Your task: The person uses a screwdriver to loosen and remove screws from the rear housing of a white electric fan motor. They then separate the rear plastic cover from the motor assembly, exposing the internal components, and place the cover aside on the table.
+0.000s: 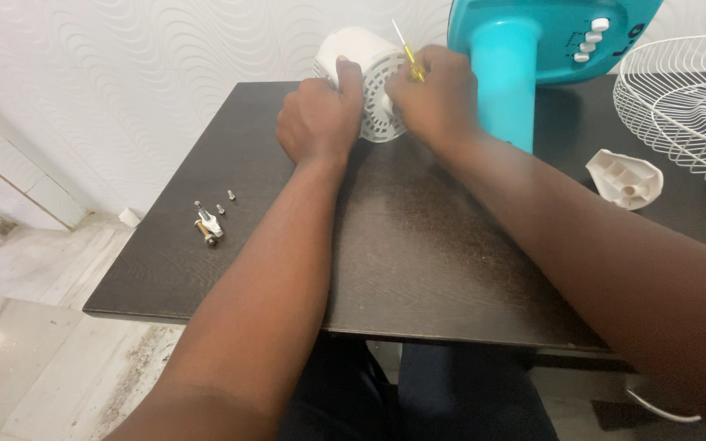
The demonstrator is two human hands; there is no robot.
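A white vented fan motor housing (369, 61) lies on its side at the far edge of a dark wooden table (418, 253). My left hand (320, 118) grips its left side. My right hand (439, 98) is closed around a yellow-handled screwdriver (408, 55), whose tip end is hidden against the housing's back face. The turquoise fan stand and base (525, 49) rises just right of my right hand.
Small screws and a metal fitting (210, 220) lie near the table's left edge. A white plastic cap (624, 178) and a white wire fan grille (688, 98) sit at the right. A textured white wall stands behind, tiled floor to the left.
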